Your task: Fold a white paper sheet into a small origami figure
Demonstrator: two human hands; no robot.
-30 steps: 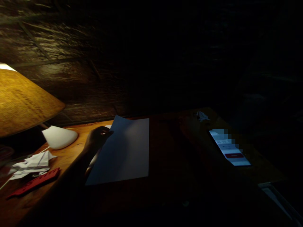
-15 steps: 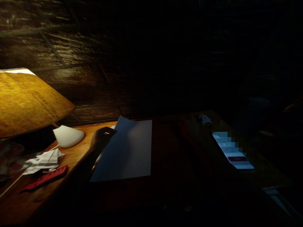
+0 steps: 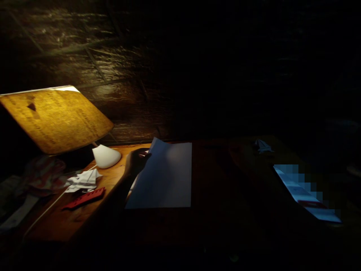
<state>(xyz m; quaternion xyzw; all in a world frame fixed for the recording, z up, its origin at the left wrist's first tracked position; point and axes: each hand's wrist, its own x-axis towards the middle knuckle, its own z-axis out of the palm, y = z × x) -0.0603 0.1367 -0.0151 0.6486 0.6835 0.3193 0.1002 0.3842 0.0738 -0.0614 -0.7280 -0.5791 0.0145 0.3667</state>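
Paper sheet rests on the wooden surface, its far left corner raised, pinched between the fingers of a left hand. Beside it lie a red strip, lettering unreadable, and crumpled paper. Beyond stand a white lamp base and printed shade; a phone glows at right, its screen pixelated.

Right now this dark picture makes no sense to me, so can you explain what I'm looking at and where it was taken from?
This view comes from a camera worn on a person's head, looking forward and down. There is no machine, just bare hands. The left hand holds the edge of a sheet of paper on a wooden table. The right hand isn't in view. Also on the table are crumpled paper, a red strip, a white cone below a lamp shade, and a glowing phone.
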